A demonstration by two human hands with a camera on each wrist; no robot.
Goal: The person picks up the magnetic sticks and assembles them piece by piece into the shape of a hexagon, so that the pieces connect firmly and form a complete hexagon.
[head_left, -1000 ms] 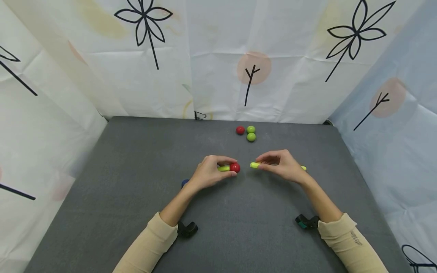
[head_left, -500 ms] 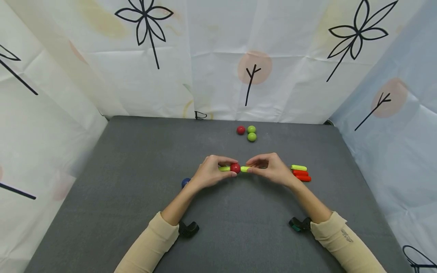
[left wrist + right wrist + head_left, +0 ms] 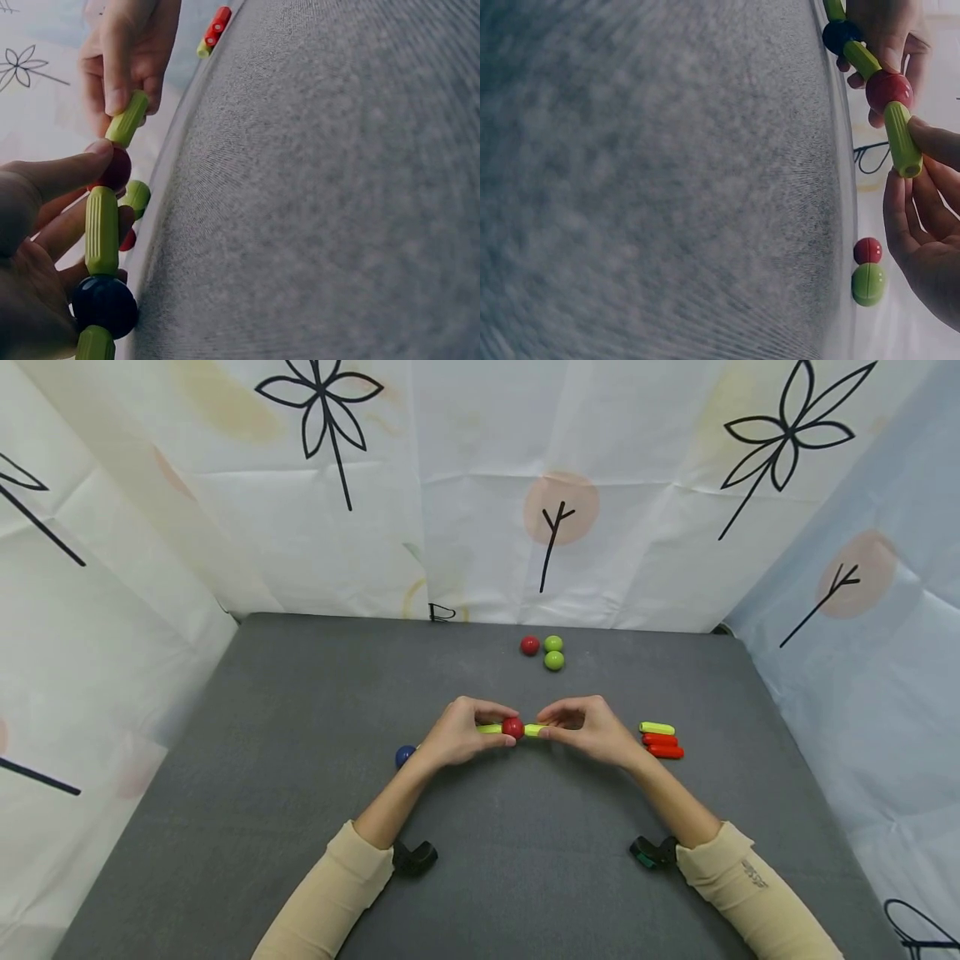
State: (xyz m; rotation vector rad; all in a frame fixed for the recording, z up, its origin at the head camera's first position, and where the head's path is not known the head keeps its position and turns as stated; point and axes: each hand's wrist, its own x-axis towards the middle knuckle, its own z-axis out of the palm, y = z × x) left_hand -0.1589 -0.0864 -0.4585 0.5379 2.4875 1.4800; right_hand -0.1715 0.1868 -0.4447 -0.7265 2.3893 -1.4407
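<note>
A chain of ribbed yellow-green rods and balls stretches between the two hands. My left hand [image 3: 459, 732] pinches its red ball [image 3: 513, 728] between thumb and fingers. Opposite it, my right hand [image 3: 588, 727] pinches the end rod [image 3: 902, 139], whose near end meets the red ball. Another yellow-green rod [image 3: 102, 231] links the red ball to a dark blue ball [image 3: 105, 306] by the left palm, and one more rod [image 3: 96, 343] continues past that. In the head view the left hand and wrist hide part of the chain.
To the right lie one yellow-green rod [image 3: 657, 728] and red rods [image 3: 663, 752] side by side. Further back on the grey table [image 3: 337, 693] sit a loose red ball [image 3: 529, 646] and two green balls [image 3: 554, 661]. Patterned cloth [image 3: 480, 527] hangs behind the table.
My right hand moved left, bringing its rod up against the red ball. The rods at the right came into view behind it. Both hands then shifted slightly left with the chain.
</note>
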